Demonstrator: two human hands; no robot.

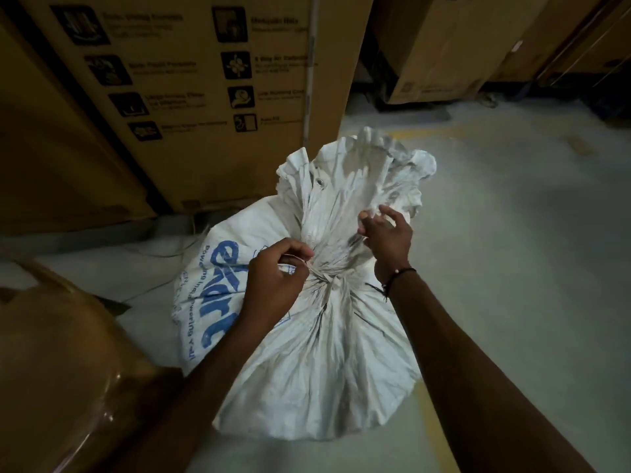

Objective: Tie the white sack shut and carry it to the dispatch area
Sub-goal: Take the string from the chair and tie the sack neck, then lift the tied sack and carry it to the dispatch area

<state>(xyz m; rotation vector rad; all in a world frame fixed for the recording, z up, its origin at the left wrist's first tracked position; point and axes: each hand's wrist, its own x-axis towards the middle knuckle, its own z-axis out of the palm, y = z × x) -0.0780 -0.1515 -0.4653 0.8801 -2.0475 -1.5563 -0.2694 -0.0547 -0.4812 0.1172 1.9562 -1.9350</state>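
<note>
White sack [317,353] sits on the grey concrete floor [512,268], mid-frame, just in front of a tall printed cardboard box [191,97]. Blue lettering runs down the sack's left side. Neck is bunched tight, with a thin pale string [322,276] wrapped around the gather. Loose mouth fabric fans out above the cinch, with a metal eyelet [320,182] visible in it.

Left hand [276,278] is at the left of the neck, thumb and fingers pinched together on the string right at the cinch. Right hand [386,240] is against the fanned fabric just above and right of the cinch, fingers half curled; cannot tell whether it actually grips string or cloth. Dark beaded wristband [397,276] on the right wrist.

Surroundings: more cardboard boxes [440,46] stand toward the far right of the floor, well apart from the sack. A brown wrapped bundle with glossy film [68,370] sits at the near-left corner of the view, close to the sack's left side. Faded yellow floor line [440,435] runs beside the sack's right edge.
</note>
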